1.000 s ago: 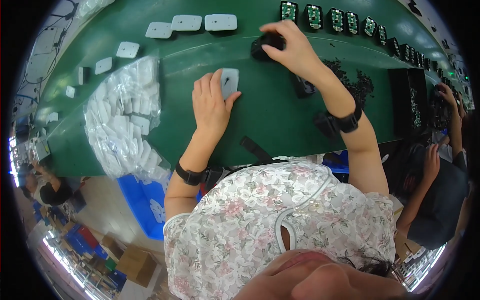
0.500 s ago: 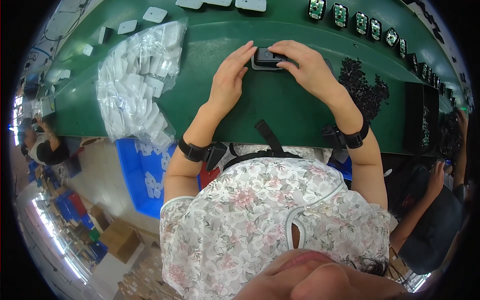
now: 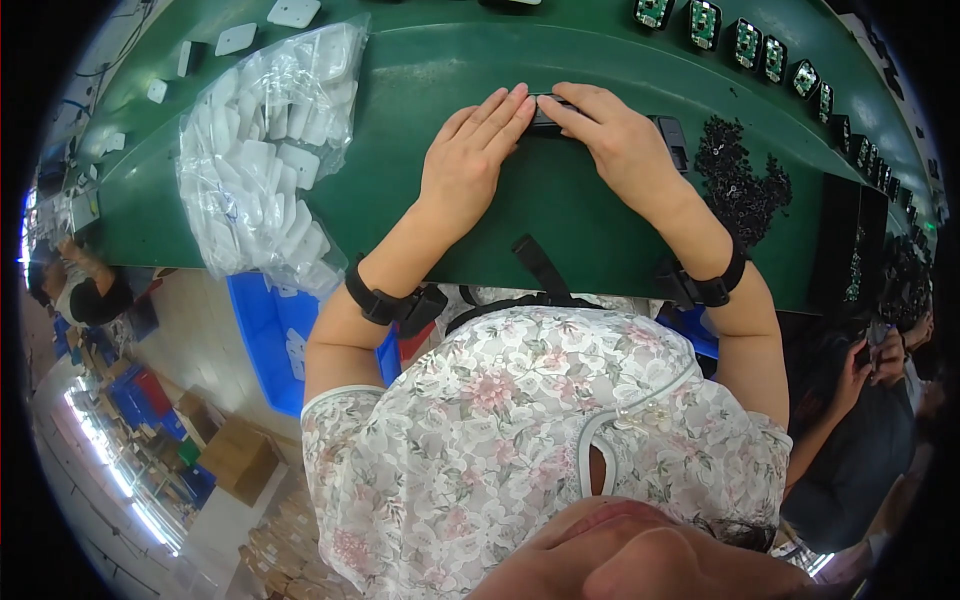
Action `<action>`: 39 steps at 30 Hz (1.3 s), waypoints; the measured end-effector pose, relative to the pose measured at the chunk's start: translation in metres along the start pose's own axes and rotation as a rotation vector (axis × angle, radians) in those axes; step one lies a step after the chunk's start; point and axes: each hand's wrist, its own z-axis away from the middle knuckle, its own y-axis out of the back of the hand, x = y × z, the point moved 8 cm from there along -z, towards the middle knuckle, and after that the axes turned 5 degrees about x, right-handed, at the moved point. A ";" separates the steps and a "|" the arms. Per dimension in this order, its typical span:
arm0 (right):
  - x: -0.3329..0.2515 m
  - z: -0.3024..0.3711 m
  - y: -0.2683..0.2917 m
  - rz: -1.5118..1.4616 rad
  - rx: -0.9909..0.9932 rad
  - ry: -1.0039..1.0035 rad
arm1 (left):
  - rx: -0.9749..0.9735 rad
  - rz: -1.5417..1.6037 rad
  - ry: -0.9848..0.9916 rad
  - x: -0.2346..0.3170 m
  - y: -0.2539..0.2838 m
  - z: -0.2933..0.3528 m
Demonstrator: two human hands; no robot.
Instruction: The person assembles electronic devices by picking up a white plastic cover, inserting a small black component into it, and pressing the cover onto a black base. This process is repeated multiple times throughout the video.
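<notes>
A small black plastic casing (image 3: 544, 118) lies on the green table between my hands, mostly covered by them. My left hand (image 3: 472, 152) holds its left side, fingers long and pressed together, with the tips over the top. From the other side my right hand (image 3: 612, 130) grips it, thumb and forefinger near the left fingertips. Beside my right wrist rests another black casing (image 3: 670, 140). A heap of small black parts (image 3: 735, 185) spreads to the right of that. What lies under my fingers is hidden.
Clear plastic bags of white covers (image 3: 270, 160) lie at left, above a blue bin (image 3: 262, 340). Black housings with green circuit boards (image 3: 747, 45) line the far right. A black box (image 3: 845, 240) stands at the right edge. Other people sit at both sides.
My left fingers have moved onto the casing and cover more of it. The view has shifted slightly, and the second black casing by my right wrist shows more fully.
</notes>
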 end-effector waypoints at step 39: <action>0.031 0.001 -0.002 -0.706 0.376 -0.249 | -0.063 0.563 0.551 -0.040 -0.025 -0.011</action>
